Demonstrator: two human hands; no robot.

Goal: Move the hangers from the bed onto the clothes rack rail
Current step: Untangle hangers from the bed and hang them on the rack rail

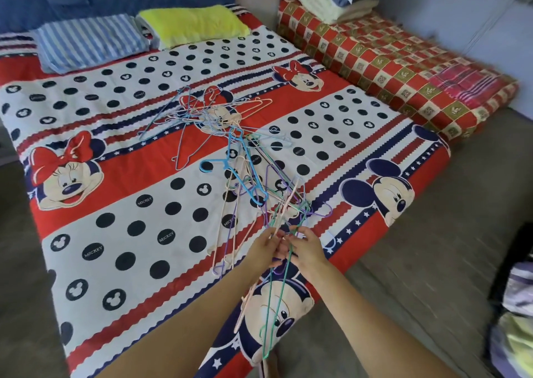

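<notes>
Fingers of left hand (266, 249) and right hand (307, 249): curled, pinching thin wire hangers (271, 305), green, purple and pink, which hang down over the bed's near edge. Remaining hangers (230, 147): tangled pastel pile, one thick blue, mid-bed. Bed (121, 233): red, white and navy cartoon-mouse cover; striped pillow (89, 44), yellow pillow (193, 24). Adjacent: checked red mattress (389, 69), grey floor (418, 276).

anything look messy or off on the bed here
Yes: the hangers lie in a tangled, interlocked heap across the bed rather than stacked. The left hand and right hand grip several snagged together.
</notes>
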